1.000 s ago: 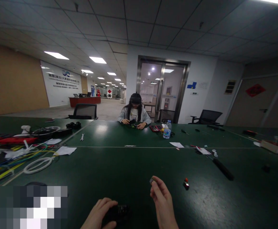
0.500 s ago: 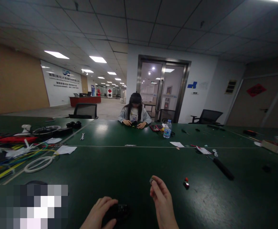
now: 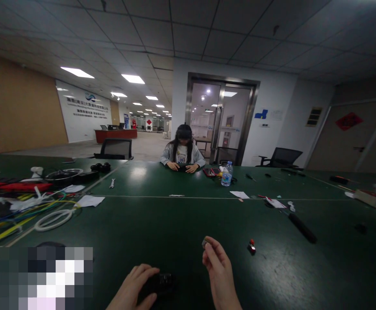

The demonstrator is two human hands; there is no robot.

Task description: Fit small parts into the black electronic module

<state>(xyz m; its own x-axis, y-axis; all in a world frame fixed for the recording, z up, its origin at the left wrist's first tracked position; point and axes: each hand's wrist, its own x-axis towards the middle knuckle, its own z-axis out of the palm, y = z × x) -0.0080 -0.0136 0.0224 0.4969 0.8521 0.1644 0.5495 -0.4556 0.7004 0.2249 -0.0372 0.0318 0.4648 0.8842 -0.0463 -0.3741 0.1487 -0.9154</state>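
Observation:
At the bottom of the head view, my left hand (image 3: 136,284) lies curled around a small black device (image 3: 164,282) on the green table. Thumb and fingers rest on either side of it; its exact kind is too dark to make out. My right hand (image 3: 218,267) is raised just to the right, thumb and index finger pinching a small silvery-grey piece (image 3: 204,243). Most of that piece is covered by the fingertips. A small red and silver object (image 3: 251,246) lies on the table to the right of my right hand.
A black-handled screwdriver (image 3: 302,227) lies to the right, near paper scraps (image 3: 275,203). Cables (image 3: 54,219) and tools crowd the left side. Across the table (image 3: 162,219) a person (image 3: 181,148) sits with both hands on a black object, beside a water bottle (image 3: 227,174).
Both hands keep nearly the same pose and hold. The camera view has shifted very slightly. The person opposite has moved their hands a little around their black object.

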